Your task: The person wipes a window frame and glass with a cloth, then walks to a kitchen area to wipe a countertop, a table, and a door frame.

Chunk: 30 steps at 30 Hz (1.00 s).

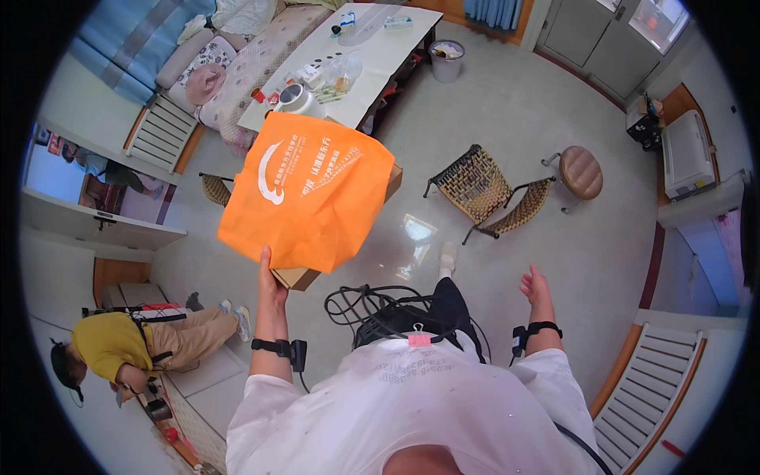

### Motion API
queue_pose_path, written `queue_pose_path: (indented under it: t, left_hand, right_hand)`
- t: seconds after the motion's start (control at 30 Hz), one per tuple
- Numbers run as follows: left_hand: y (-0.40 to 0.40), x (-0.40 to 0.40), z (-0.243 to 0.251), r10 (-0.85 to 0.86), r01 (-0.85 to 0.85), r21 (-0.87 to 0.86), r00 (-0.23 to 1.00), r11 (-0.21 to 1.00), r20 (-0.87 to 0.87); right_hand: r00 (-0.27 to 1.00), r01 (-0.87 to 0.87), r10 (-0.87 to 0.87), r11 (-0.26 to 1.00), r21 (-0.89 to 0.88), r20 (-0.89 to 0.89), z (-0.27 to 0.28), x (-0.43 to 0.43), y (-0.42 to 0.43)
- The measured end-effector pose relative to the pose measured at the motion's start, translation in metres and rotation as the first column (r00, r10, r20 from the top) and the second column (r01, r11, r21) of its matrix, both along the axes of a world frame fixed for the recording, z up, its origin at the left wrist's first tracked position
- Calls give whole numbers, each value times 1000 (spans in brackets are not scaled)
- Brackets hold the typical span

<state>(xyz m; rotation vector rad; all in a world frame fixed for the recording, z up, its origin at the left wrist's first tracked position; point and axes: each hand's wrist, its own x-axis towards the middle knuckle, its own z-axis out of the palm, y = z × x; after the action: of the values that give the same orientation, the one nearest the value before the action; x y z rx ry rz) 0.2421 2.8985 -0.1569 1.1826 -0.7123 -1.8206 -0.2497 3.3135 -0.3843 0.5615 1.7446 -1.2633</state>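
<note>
My left hand [271, 278] holds a brown cardboard box [297, 278] by its near corner, with an orange fabric bag [309, 196] that bears white writing lying over it. The bag covers most of the box; another part of the cardboard shows past its right side. My right hand [535, 286] is held out at the right, fingers apart, with nothing in it. Beyond the bag, a white kettle-like pot [300, 102] stands on the near end of a long white table [380, 71].
A wicker chair [475, 184] and a round brown stool [580, 172] stand ahead to the right. A waste bin [446, 62] is beside the table. Another person [119, 344] stands at the lower left. Black cables [374, 303] hang at my waist.
</note>
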Motion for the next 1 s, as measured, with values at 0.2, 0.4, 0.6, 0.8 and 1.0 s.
queue_pose_path:
  t: [0.2,0.4,0.6,0.8,1.0]
  left_hand:
    - [-30,-62,18,8,-16,88,996,996,89]
    - [-72,-131,23,89,-115,93,964,989,250]
    - [-116,-190,10,70,-107,166,974,980,214]
    - [-137,-225,16,66,-114,189,968,975,243]
    - [-173,-253,-9,-41,-5,200,973,980,228]
  right_hand:
    - [998,-38,30,991,131,64,-51,-76,-73]
    - [997,-75,66,979,188,49,-76,-139,-144]
    - [939,-20,184,871,490,-289,-132,-148,-122]
    - [917,-21,312,662,750,-249,-114,-130,-132]
    - [942,313,-329,931,188,61,-115,-136,-144]
